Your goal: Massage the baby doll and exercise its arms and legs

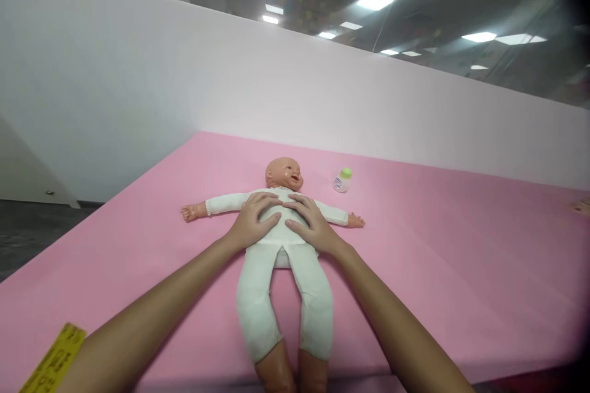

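Note:
A baby doll (276,276) in a white one-piece suit lies on its back on a pink surface (437,245), arms spread wide, head toward the far wall. My left hand (252,221) rests flat on the doll's chest, on its left side as I see it. My right hand (308,222) lies flat beside it on the chest, fingertips nearly meeting the left hand's. Both hands press on the white suit with fingers spread, and neither grips anything. The doll's bare lower legs reach the near edge of the surface.
A small baby bottle (342,180) with a green cap stands to the right of the doll's head. A white wall (184,86) runs behind the pink surface. A yellow tag (53,359) shows at the bottom left. Dark floor (27,227) lies to the left.

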{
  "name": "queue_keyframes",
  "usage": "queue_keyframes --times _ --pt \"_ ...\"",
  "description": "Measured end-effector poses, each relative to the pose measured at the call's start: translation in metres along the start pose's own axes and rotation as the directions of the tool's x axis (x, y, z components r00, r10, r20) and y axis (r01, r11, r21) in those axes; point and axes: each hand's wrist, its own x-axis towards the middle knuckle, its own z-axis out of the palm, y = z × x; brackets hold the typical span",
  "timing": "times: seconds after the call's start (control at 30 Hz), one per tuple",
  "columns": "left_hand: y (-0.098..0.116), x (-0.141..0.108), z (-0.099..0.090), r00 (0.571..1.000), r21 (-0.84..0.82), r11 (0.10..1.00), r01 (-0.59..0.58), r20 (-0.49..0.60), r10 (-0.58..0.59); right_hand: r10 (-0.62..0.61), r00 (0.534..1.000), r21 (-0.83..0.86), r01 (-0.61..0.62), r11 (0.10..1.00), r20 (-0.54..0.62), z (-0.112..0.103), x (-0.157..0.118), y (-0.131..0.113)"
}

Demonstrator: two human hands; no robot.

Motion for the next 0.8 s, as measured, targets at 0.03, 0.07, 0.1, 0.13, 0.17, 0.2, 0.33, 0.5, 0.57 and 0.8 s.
queue_keyframes --times 0.03,0.07,0.1,0.13,0.17,0.2,0.33,0.5,0.57,0.8 --pt "0.000 -0.001 0.000 1.000 -0.003 1.000 0.001 0.003 -0.001 0.004 1.000 0.004 -0.004 1.000 0.002 0.000 0.000 -0.001" --pt "0.000 -0.001 0.000 1.000 -0.007 1.000 0.001 0.003 -0.001 0.008 1.000 0.008 -0.008 1.000 0.005 0.000 -0.001 -0.001" --pt "0.000 -0.001 0.001 1.000 -0.012 1.000 0.001 0.002 -0.001 0.012 1.000 0.010 -0.012 1.000 0.008 0.000 -0.001 -0.001" --pt "0.001 -0.002 0.001 1.000 -0.018 1.000 0.003 0.000 -0.003 0.015 1.000 0.012 -0.015 1.000 0.010 0.001 -0.001 -0.001" --pt "0.001 -0.002 0.001 1.000 -0.024 1.000 0.004 -0.001 -0.004 0.017 1.000 0.012 -0.017 1.000 0.011 0.001 -0.002 0.000" --pt "0.002 -0.002 0.001 1.000 -0.030 1.000 0.006 -0.002 -0.006 0.017 1.000 0.014 -0.017 1.000 0.008 0.002 -0.001 0.000" --pt "0.006 -0.003 0.000 1.000 -0.065 0.998 0.021 0.008 -0.021 0.006 1.000 0.032 -0.005 0.999 -0.030 0.004 0.000 0.003" --pt "0.012 -0.002 0.000 0.997 -0.088 0.993 0.079 0.003 -0.079 0.018 0.998 0.028 -0.016 0.999 -0.056 0.004 0.001 0.000" --pt "0.012 -0.002 0.000 0.994 -0.086 0.991 0.105 0.016 -0.104 0.015 0.998 0.030 -0.013 0.999 -0.059 0.005 0.001 -0.001" --pt "0.010 -0.002 0.001 0.994 -0.076 0.991 0.110 0.016 -0.109 0.010 1.000 0.047 -0.009 0.999 -0.020 0.006 -0.003 0.003"
